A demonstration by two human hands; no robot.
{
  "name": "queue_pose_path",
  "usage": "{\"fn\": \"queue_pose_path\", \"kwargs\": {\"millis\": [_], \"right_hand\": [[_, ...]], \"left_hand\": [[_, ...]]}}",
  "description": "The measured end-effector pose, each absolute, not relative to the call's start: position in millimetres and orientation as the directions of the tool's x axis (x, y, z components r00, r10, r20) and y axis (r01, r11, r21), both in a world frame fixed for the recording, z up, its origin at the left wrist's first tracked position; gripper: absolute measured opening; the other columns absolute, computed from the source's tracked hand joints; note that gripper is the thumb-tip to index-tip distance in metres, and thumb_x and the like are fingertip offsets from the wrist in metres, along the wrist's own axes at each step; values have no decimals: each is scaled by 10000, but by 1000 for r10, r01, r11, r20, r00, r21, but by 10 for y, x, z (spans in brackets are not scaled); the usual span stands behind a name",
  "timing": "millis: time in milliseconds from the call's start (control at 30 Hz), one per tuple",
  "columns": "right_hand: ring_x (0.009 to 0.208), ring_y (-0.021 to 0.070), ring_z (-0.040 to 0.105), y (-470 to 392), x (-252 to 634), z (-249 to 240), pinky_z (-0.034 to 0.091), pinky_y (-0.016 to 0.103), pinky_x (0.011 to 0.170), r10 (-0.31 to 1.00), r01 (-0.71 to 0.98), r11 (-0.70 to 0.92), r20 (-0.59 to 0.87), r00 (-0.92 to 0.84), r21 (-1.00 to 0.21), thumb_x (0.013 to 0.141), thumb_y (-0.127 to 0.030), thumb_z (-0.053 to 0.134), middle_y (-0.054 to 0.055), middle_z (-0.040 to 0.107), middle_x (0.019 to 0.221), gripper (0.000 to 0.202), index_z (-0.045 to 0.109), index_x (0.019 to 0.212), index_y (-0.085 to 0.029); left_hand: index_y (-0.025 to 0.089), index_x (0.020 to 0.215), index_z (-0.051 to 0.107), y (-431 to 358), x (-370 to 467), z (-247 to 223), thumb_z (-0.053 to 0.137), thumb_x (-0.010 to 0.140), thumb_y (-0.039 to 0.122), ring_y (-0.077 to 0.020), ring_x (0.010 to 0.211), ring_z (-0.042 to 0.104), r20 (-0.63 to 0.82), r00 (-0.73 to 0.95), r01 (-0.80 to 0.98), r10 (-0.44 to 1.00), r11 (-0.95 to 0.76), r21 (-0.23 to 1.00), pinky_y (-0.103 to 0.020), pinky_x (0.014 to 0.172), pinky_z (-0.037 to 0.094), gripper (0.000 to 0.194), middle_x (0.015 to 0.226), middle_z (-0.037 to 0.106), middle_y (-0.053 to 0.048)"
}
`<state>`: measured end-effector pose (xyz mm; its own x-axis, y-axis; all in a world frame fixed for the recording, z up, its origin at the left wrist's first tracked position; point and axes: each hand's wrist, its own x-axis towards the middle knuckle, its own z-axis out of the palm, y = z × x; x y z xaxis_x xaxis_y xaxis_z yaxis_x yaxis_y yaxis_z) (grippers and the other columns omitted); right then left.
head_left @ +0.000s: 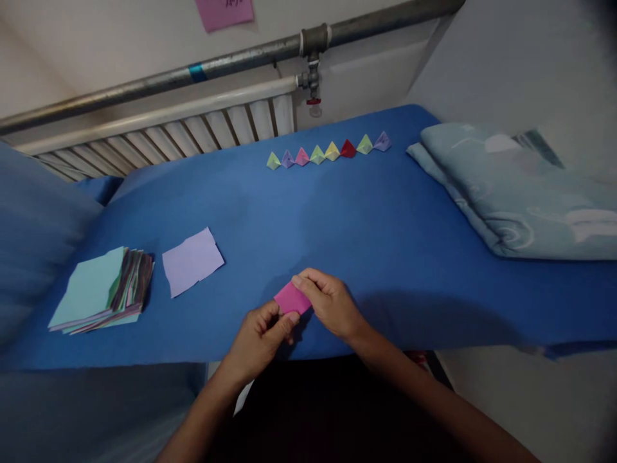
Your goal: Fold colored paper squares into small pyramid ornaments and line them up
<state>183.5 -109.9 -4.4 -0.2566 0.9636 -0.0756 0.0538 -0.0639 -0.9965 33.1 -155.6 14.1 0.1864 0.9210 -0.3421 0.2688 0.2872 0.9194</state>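
A small folded piece of pink paper is held between both hands, just above the near part of the blue bed sheet. My left hand pinches its lower edge between thumb and fingers. On its upper right corner, the thumb and fingers of my right hand are closed. To the left lies a flat lilac sheet of paper, and farther left a thick stack of coloured paper with a mint sheet on top. Several folded paper pieces in mixed colours form a row at the far side.
A folded pale green blanket rests on the right end. Behind the far edge stand a white radiator and a metal pipe with a red-handled valve. A pink note is on the wall.
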Motion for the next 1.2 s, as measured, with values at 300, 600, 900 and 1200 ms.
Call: {"fn": "queue_pose_path", "kwargs": {"millis": [300, 600, 900, 1200], "right_hand": [[547, 101, 408, -1071, 1827, -49, 328, 240, 526, 917, 42, -145, -150, -369, -989, 859, -394, 492, -41, 458, 587, 271, 548, 668, -210], [490, 85, 409, -1050, 1986, 31, 287, 222, 461, 853, 43, -275, -265, -450, -960, 787, -378, 570, -48, 475, 522, 232, 562, 626, -211], [444, 69, 391, -988, 1981, -89, 275, 215, 421, 824, 43, -335, -315, -471, -941, 775, -345, 555, -43, 503, 531, 205, 555, 628, -202], [446, 74, 382, -976, 1915, -125, 282, 219, 447, 860, 29, -324, -307, -408, -945, 732, -284, 582, -82, 450, 511, 78, 545, 749, -218]], "left_hand": [[170, 660, 616, -1384, 238, 319, 647, 746, 502, -108, 607, 527, -396, 72, 235, 915, 370, 899, -245, 636, 429, 344, 615, 584, 16], [158, 605, 609, -1348, 232, 225, 717, 686, 466, -99, 534, 545, -402, -48, 57, 914, 405, 913, -237, 604, 448, 336, 542, 605, 11], [150, 673, 603, -1284, 214, 191, 753, 644, 459, -107, 516, 588, -518, 33, -70, 855, 519, 852, -245, 565, 488, 345, 569, 638, -2], [154, 665, 613, -1293, 235, 138, 680, 693, 471, -92, 486, 526, -462, 26, 128, 886, 456, 881, -227, 525, 432, 325, 529, 586, 17]]}}
